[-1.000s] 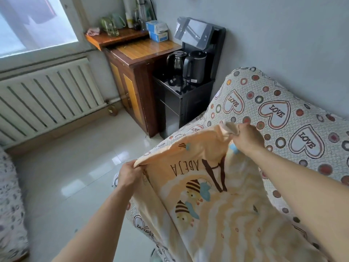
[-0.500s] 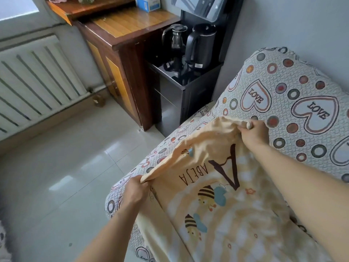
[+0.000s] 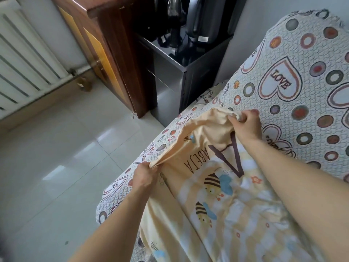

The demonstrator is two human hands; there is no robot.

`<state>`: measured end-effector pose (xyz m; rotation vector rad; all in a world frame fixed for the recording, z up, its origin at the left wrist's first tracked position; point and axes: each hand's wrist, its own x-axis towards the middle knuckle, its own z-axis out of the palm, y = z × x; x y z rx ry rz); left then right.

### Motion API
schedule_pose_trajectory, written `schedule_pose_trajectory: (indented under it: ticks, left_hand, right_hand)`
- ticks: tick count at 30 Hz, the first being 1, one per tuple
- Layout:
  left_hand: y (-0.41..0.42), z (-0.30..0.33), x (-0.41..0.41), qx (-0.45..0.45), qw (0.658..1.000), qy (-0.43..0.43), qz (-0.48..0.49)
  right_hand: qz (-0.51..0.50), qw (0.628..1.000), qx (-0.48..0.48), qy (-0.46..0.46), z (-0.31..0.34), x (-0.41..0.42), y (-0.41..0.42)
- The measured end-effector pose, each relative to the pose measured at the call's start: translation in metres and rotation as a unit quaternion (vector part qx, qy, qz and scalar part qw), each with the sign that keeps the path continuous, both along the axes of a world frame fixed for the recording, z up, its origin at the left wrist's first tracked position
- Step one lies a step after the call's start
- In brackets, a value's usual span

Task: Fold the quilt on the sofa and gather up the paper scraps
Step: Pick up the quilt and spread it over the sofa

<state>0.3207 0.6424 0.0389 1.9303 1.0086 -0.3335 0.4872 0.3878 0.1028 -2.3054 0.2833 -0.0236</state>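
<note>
Head view shows both hands, left hand (image 3: 145,176) and right hand (image 3: 245,123), fingers pinching quilt (image 3: 226,205) corners, lowered from a raised spread onto the sofa (image 3: 302,72), so one fold is probably being laid.

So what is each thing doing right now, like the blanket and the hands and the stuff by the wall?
quilt: spread on the sofa, far edge lifted and bunched between both hands
left hand: grips the quilt's near corner
right hand: grips the quilt's far corner
sofa: covered with a heart-print throw
wooden cabinet: doors shut
kettle: standing upright on the black stand
</note>
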Motion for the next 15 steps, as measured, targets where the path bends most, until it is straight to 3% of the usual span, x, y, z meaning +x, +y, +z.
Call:
schedule_pose_trajectory:
  ticks: [4,8,10,13,15]
  left_hand:
    - [0.001,-0.013,0.008,-0.007,1.000,0.015,-0.008]
    - [-0.002,-0.020,0.011,-0.012,1.000,0.015,-0.006]
    - [-0.004,-0.022,0.012,-0.024,1.000,0.002,-0.004]
    - [-0.007,-0.019,0.011,-0.074,0.996,-0.039,-0.014]
    - [-0.007,-0.013,0.011,-0.113,0.991,-0.063,-0.027]
  right_hand:
    - [0.062,0.995,0.019,0.076,-0.016,0.004,0.007]
    - [0.206,0.966,-0.147,0.047,-0.033,-0.017,0.030]
    - [0.309,0.932,-0.183,0.051,-0.039,-0.034,0.053]
    - [0.502,0.837,-0.188,0.114,-0.049,-0.063,0.091]
    - [0.569,0.790,-0.166,0.155,-0.055,-0.078,0.113]
